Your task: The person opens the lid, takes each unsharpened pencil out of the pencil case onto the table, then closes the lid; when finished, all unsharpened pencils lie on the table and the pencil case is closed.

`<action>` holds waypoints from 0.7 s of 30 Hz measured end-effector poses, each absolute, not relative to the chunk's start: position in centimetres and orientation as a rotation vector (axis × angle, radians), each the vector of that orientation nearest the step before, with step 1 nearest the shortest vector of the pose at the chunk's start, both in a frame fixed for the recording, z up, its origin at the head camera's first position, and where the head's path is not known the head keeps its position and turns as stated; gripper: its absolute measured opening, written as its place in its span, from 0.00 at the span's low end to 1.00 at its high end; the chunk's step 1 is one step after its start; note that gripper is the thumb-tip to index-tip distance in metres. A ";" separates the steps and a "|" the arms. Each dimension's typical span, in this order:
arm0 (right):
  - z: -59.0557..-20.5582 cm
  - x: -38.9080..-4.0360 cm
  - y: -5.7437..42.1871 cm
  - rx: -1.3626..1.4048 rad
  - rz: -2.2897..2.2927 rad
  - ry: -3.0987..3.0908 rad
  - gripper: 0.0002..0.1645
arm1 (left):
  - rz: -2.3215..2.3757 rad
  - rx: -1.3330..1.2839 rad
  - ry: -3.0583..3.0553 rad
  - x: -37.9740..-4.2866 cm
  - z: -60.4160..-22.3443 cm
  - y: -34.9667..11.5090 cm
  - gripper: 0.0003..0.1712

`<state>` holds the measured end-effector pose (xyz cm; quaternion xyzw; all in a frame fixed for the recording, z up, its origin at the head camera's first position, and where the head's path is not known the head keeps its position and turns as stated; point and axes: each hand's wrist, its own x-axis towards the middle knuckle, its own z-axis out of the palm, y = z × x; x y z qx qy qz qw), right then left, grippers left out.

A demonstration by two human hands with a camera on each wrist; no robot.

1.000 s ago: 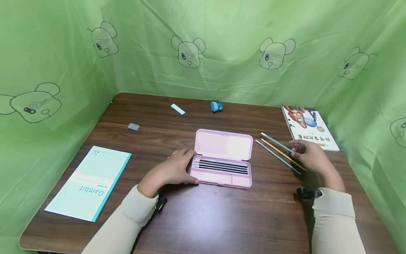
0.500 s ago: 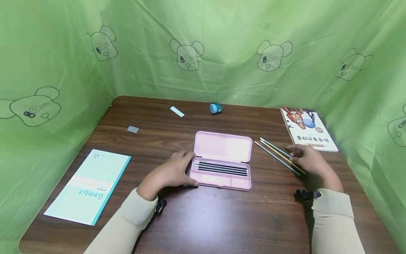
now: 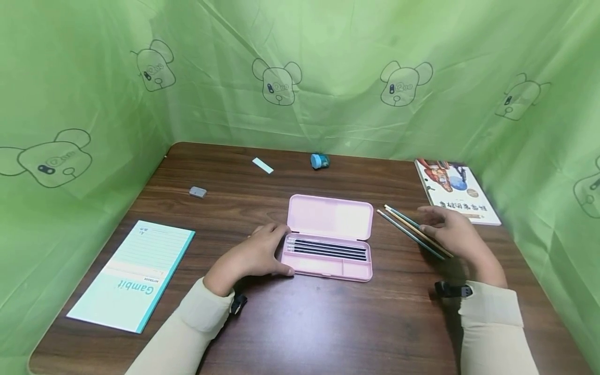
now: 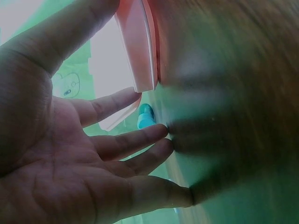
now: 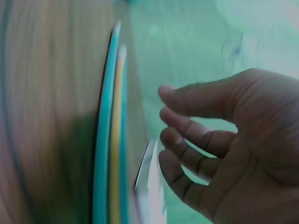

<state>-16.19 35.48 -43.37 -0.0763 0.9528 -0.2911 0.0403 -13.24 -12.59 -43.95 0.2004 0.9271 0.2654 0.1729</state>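
A pink pencil case (image 3: pixel 330 238) lies with its lid raised at the middle of the table, and several dark pencils (image 3: pixel 326 248) fill its rear compartment. At its left end my left hand (image 3: pixel 255 252) holds it between thumb and index finger; the other fingers are spread, touching the table in the left wrist view. To the right lie two blue-green pencils (image 3: pixel 407 232) and a yellow pencil (image 5: pixel 117 140), the yellow one close against one blue-green pencil. My right hand (image 3: pixel 452 232) hovers over their near ends, fingers loosely bent, thumb apart from fingertips, nothing between them.
A book (image 3: pixel 457 192) stands out at the back right, just beyond my right hand. At the back are a blue pencil sharpener (image 3: pixel 320 161) and a pale strip (image 3: pixel 262 165). A grey eraser (image 3: pixel 198 192) and a notebook (image 3: pixel 133 276) lie left.
The far blue-green pencil moved in against the yellow one under my right hand. Then the right hand came off the pencils and its fingers parted. My left hand stayed at the case.
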 end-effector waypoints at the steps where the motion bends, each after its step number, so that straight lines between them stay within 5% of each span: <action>1: -42.9 -16.0 34.5 -0.253 -0.915 2.917 0.28 | 0.752 0.568 2.628 -13.2 -43.9 -12.6 0.53; 12: -41.8 -13.7 23.6 -0.710 -0.960 2.748 0.25 | 0.762 0.548 2.618 -13.2 -43.9 -12.7 0.54; 21: -43.3 -12.7 20.1 -0.861 -0.705 2.715 0.26 | 0.762 0.554 2.616 -13.2 -43.8 -12.5 0.54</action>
